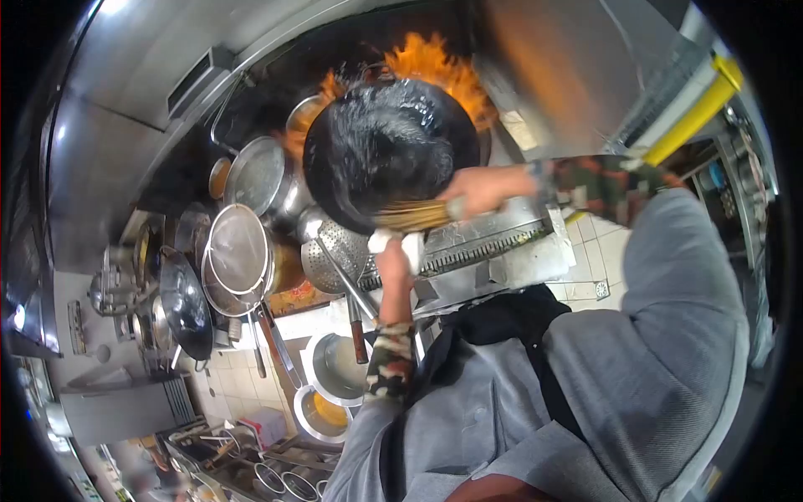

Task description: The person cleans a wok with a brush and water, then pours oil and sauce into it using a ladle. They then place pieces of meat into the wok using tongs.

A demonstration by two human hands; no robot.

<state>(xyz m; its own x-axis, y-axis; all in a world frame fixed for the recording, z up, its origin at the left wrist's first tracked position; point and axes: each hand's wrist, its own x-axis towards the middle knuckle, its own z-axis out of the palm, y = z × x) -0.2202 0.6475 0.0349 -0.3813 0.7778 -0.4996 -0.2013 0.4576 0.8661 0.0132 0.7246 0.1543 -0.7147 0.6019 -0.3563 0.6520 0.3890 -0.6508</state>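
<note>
A large black wok (322,171) sits over orange flames, with water splashing and swirling inside it. My right hand (485,191) is closed around a bamboo wok brush (411,216), whose bristles reach the wok's near side. Below it, my left hand (393,261) is closed on a white cloth (411,246) at the wok's near rim. The cloth and fingers hide whatever part of the rim or handle lies under them.
Flames (439,67) rise behind and beside the wok. To the left are a perforated ladle (326,263), a mesh strainer (238,248), a metal pot (259,176) and another wok (184,305). White-rimmed pots (335,368) stand below. A yellow bar (694,109) is at right.
</note>
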